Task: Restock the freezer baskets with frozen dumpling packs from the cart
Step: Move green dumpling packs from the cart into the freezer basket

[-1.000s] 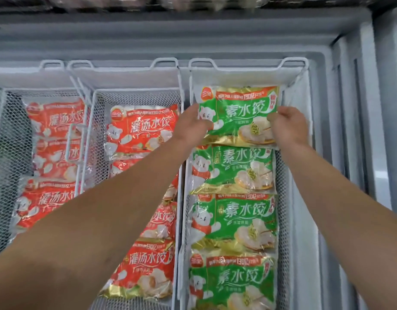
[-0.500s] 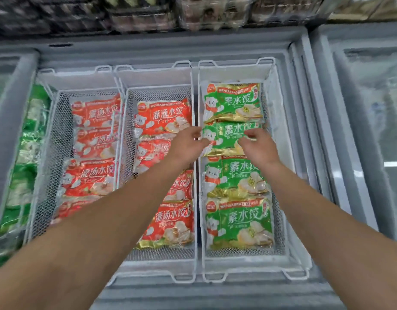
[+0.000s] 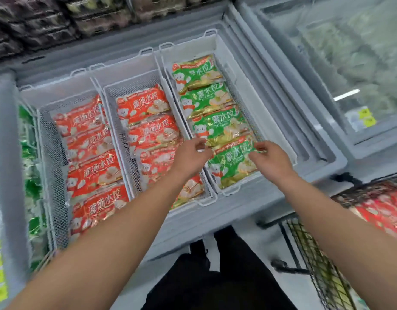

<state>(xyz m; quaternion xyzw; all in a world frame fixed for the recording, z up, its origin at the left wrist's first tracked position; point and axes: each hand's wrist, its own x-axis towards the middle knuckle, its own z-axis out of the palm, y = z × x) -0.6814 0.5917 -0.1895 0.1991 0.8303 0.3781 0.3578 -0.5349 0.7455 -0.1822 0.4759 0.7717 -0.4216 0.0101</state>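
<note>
Several green dumpling packs (image 3: 217,128) lie in a row in the right white wire basket (image 3: 271,130). Red dumpling packs (image 3: 152,130) fill the middle basket (image 3: 206,202), and more red packs (image 3: 90,139) fill the left basket (image 3: 50,142). My left hand (image 3: 192,154) hovers at the top left corner of the nearest green pack (image 3: 231,166), fingers loosely curled and holding nothing. My right hand (image 3: 271,158) hovers at that pack's top right corner in the same way. The black wire cart (image 3: 316,253) at the lower right carries red packs (image 3: 383,206).
A closed glass freezer lid (image 3: 327,63) lies to the right. Green packs (image 3: 29,153) show in the compartment at the far left. Egg cartons (image 3: 99,14) line the shelf behind the freezer. My dark trouser legs (image 3: 215,276) stand against the freezer front.
Both hands have let go of the far green pack and drawn back along the row to the nearest pack. The view has pulled back and turned, bringing the cart into sight.
</note>
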